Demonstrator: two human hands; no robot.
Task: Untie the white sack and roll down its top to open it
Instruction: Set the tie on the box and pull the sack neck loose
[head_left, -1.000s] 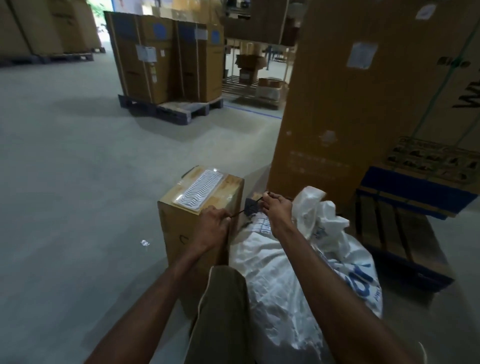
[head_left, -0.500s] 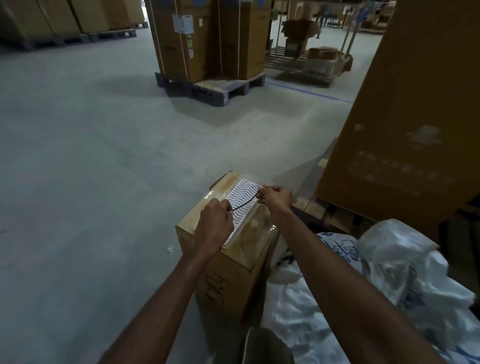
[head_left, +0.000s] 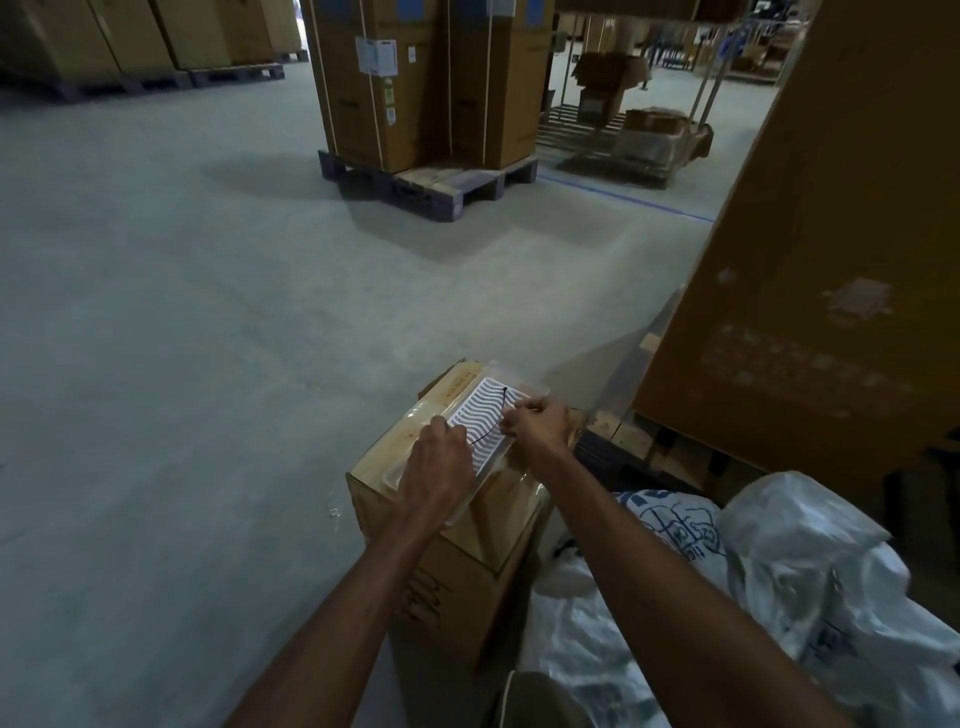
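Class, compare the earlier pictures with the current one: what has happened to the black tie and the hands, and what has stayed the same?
The black tie has come off the white sack. Both hands carried it left, over the cardboard box; the left hand and right hand still pinch its ends, now closer together above the white patterned tray. The sack and box stayed put.

white sack (head_left: 675, 525) print: blue, too crumpled for me to read
cardboard box (head_left: 457, 582) side marks: blurred
paper label (head_left: 376, 56) on palletised carton: illegible
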